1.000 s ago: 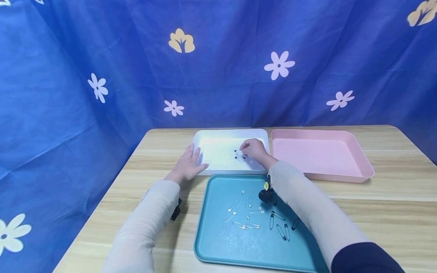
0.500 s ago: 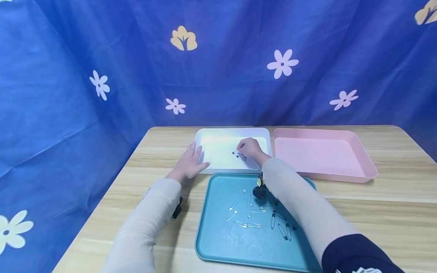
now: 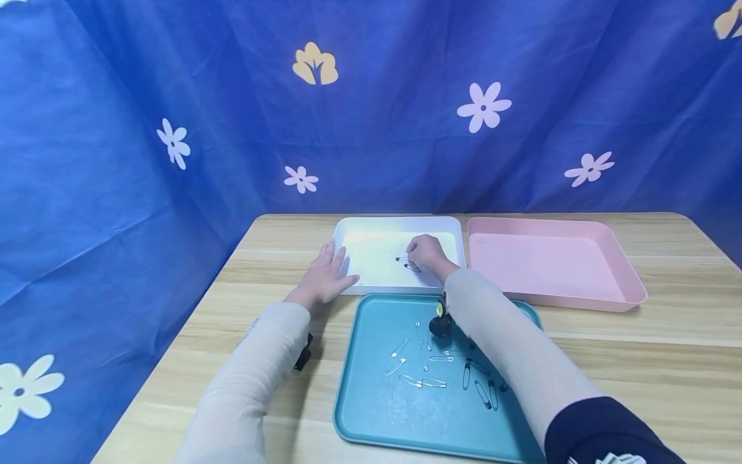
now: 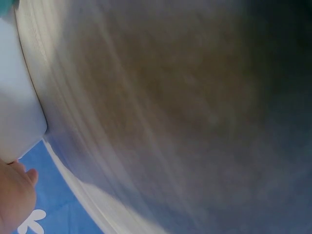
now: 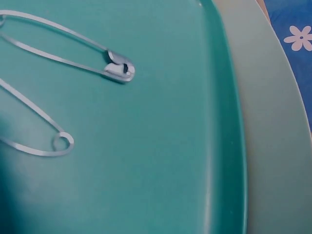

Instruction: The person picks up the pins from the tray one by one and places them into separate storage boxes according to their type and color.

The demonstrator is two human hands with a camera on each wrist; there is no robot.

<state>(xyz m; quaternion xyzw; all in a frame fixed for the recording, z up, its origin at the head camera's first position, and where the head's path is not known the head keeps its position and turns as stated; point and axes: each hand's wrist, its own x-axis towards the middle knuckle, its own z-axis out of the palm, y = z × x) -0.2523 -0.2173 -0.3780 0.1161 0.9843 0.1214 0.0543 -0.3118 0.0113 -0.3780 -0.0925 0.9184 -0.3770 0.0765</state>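
Safety pins (image 3: 434, 383): looped shiny metal, scattered on smooth teal tray (image 3: 400, 422).

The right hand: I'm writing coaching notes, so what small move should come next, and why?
Probably ease the right hand off the safety pin it partly covers: that pin seems to lie in the white tray, near another dark pin, and more pins lie on the teal tray. Any grip is unclear.

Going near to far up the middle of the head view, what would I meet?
Teal tray with safety pins → white tray, with the right hand over it → blue flowered curtain.
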